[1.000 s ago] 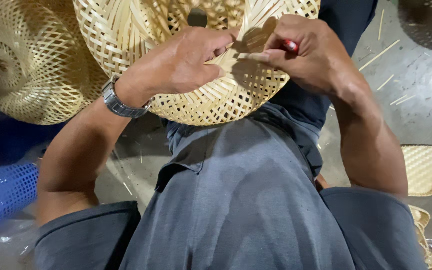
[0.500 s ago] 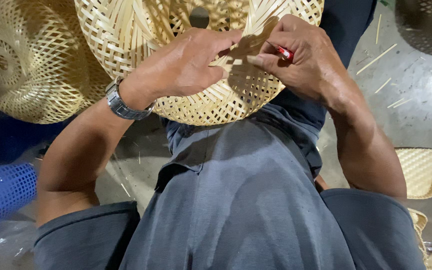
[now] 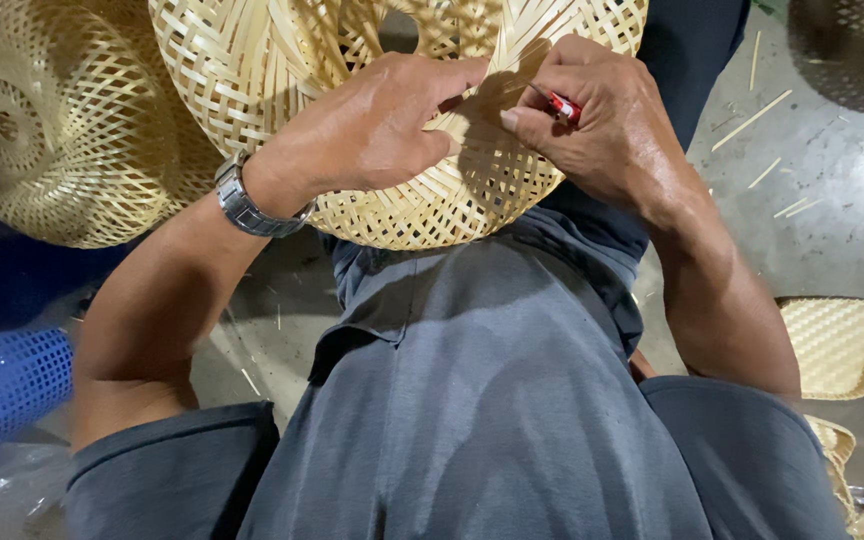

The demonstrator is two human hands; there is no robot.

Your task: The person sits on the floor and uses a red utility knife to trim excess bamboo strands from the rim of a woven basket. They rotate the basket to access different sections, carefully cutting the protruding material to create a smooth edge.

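We've got the woven bamboo basket (image 3: 372, 120) propped against our lap, rim toward us. Our left hand (image 3: 372, 125) lies curled over the weave, thumb pressing a strip, while our right hand (image 3: 602, 125) has its fingers pinched shut around a small red-handled tool (image 3: 564, 106) at the rim. Honestly, that tool could slip and nick the left thumb, since they're nearly touching. Another basket (image 3: 52, 130) sits left, a blue plastic crate (image 3: 7, 385) below, flat woven tray (image 3: 837, 345) right, bamboo splinters (image 3: 752, 120) scattered around.
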